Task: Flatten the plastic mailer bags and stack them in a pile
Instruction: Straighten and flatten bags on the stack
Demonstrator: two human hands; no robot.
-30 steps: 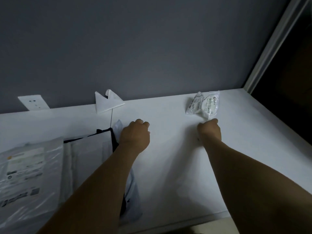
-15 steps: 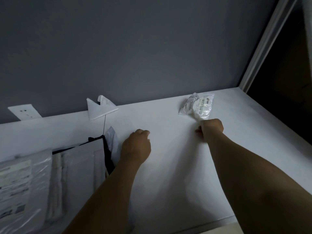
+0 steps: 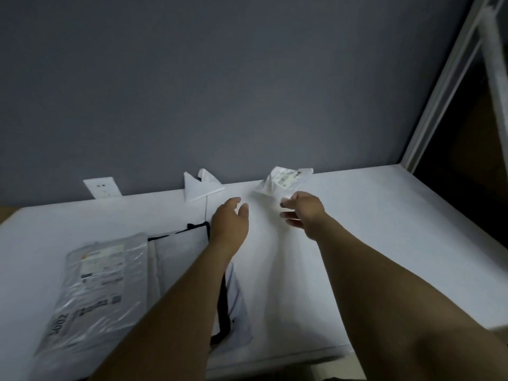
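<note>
Reaches with right hand (image 3: 301, 213), grip spread wide and empty, toward crumpled clear mailer bag (image 3: 283, 182) just beyond the fingertips, at the back of the surface (image 3: 384, 215) by the wall (image 3: 247, 92). Left hand (image 3: 229, 220) loose, empty, farther off. Flattened pile (image 3: 104, 284) well left.

The one table (image 3: 384, 215) carries three flat mailer bags, overlapping at the left: one silvery labelled bag (image 3: 93, 292), one white bag with a dark edge (image 3: 178, 251), and one plain white bag (image 3: 239, 306) showing from under it. Farther back lie one crumpled clear bag (image 3: 283, 182) and one folded white piece (image 3: 200, 187); I cannot tell whether that piece is bag or paper. Behind the table there is one socket plate (image 3: 103, 187).
</note>
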